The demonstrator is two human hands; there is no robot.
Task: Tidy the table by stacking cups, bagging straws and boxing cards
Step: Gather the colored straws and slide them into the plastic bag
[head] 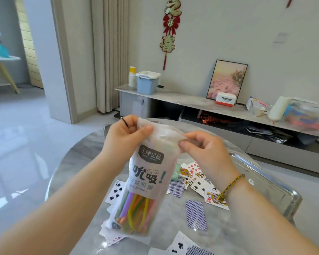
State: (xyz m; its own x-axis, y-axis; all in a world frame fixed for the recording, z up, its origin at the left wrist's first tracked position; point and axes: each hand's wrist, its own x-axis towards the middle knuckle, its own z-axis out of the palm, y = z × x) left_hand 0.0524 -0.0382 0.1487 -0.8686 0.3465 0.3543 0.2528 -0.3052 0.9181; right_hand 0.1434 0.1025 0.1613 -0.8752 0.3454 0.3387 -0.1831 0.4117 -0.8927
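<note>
A translucent straw bag [148,173] with printed lettering hangs upright above the table, and coloured straws [136,212] fill its lower half. My left hand [123,137] grips the bag's top left corner. At the top right edge, my right hand [201,148] pinches the opening between thumb and fingers. Playing cards [196,214] lie scattered on the round marble table [81,153], some face up, some face down. A pale green cup [177,172] shows partly behind the bag.
A metal tray [276,183] sits on the table at the right. Behind the table runs a low TV cabinet [182,100] carrying a blue lidded bin [148,82], a stack of paper cups [132,76], a framed picture and clutter.
</note>
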